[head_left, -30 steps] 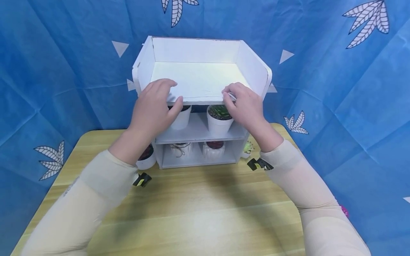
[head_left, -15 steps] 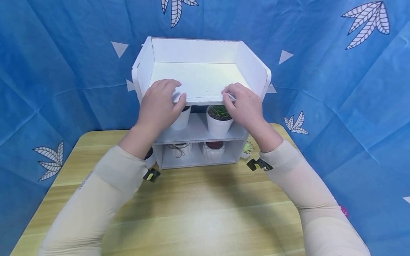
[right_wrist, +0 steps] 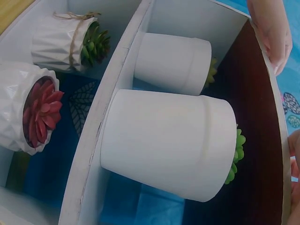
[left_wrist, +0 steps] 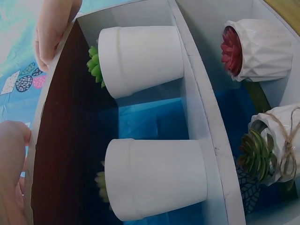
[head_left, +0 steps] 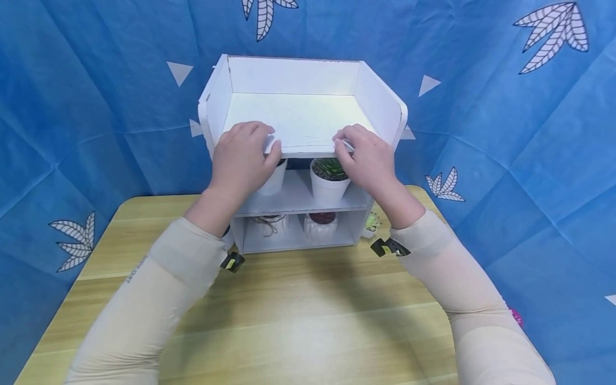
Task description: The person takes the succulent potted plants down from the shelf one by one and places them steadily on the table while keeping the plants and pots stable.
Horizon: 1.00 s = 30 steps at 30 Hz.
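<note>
A white wooden shelf (head_left: 303, 115) with an open tray-like top stands at the back of the table. My left hand (head_left: 242, 159) holds the front edge of the top board left of its middle, thumb toward the front. Farther right on the same edge, my right hand (head_left: 369, 159) grips with thumb and curled fingers. Two plain white pots, one of them a near pot (right_wrist: 168, 143), sit on the middle level with green plants. Below are a ribbed white pot with a red succulent (left_wrist: 230, 50) and a twine-tied pot (left_wrist: 283, 145). The fingertips are partly hidden.
Left of the shelf is another white pot (head_left: 228, 239), mostly behind the left arm. A small light-green plant (head_left: 372, 222) stands by its right side. The wooden table (head_left: 308, 310) stretches in front; a blue patterned cloth (head_left: 481, 107) hangs behind and at the sides.
My left hand and forearm have shifted a little to the right along the top board's front edge. The right hand and the shelf hold their places.
</note>
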Available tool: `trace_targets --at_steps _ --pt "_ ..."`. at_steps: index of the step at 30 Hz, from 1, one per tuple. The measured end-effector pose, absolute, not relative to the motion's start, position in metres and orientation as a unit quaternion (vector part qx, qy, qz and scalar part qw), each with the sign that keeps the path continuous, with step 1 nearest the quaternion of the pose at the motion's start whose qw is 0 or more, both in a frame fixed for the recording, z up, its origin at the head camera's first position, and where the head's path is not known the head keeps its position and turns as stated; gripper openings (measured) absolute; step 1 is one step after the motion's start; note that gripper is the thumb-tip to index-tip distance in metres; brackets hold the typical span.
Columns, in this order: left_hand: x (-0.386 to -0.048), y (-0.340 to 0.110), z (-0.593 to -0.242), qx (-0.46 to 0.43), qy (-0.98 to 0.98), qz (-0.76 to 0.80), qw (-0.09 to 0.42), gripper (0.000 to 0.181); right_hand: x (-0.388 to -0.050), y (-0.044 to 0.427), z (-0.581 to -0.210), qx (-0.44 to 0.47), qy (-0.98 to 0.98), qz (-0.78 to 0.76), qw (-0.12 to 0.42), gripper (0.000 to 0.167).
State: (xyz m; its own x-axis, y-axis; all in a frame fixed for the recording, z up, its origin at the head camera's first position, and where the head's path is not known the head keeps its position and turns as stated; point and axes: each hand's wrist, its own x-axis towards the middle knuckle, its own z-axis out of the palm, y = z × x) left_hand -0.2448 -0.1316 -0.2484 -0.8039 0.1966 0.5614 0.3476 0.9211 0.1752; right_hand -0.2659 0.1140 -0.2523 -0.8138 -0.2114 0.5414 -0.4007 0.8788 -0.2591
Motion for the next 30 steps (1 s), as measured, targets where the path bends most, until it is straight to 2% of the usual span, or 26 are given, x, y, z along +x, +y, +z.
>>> trace_targets --at_steps 18,30 --pt "-0.25 -0.13 -0.259 -0.142 -0.935 -0.103 0.309 0.047 -0.265 0.114 -0.252 0.162 -0.937 0.186 0.246 0.04" --pt "-0.251 -0.13 -0.262 -0.139 -0.93 -0.101 0.325 0.046 -0.263 0.116 -0.249 0.177 -0.937 0.209 0.214 0.037"
